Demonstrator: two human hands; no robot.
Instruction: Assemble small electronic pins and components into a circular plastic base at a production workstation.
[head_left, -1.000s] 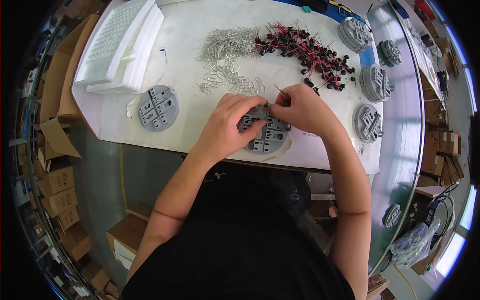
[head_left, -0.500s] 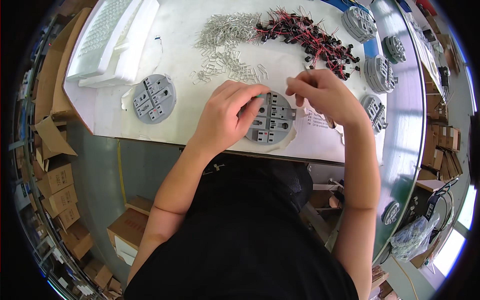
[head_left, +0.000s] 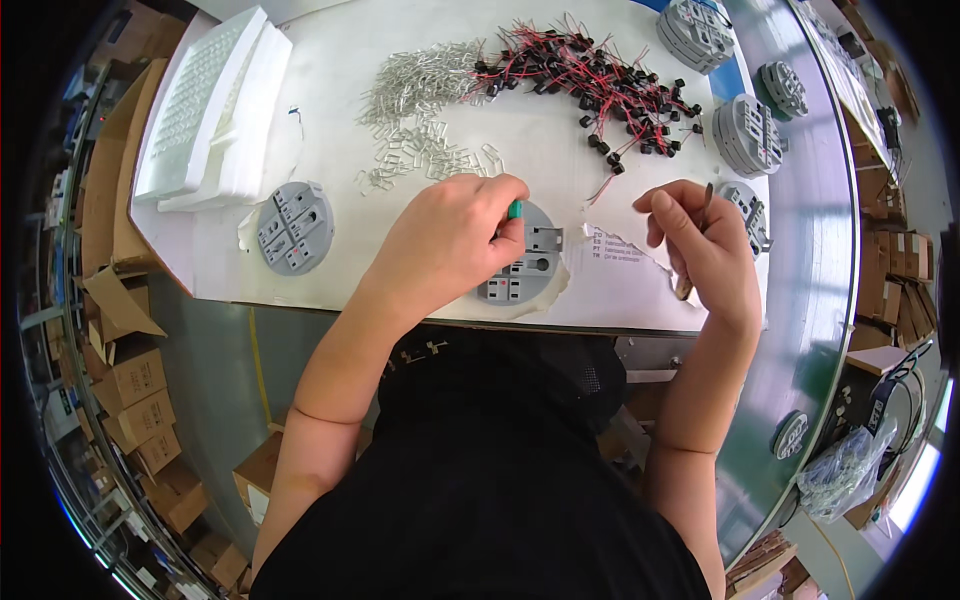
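A round grey plastic plate (head_left: 540, 285) with raised compartments lies near the table's front edge, partly hidden by my left hand (head_left: 445, 235). That hand is closed over the plate, thumb and fingertips pinching a small green piece (head_left: 515, 209) whose kind I cannot make out. To the right of the plate, my right hand (head_left: 710, 250) is raised, its fingers curled round a slim metal tool (head_left: 684, 288). The tool's thin end sticks up past the fingers, and its kind does not show clearly. Thumb and index finger hold nothing else visible.
Another round grey plate (head_left: 296, 228) lies to the left, below white foam trays (head_left: 205, 120). Clear U-shaped pieces (head_left: 420, 90) and black parts with red wires (head_left: 610, 85) are heaped at the back. Stacked grey plates (head_left: 748, 137) stand on the right. Torn paper (head_left: 625, 245) covers the tabletop.
My right hand has drawn back from the plate, rightward and nearer to me, with the tool in it. My left hand stays over the plate, still pinching the green piece.
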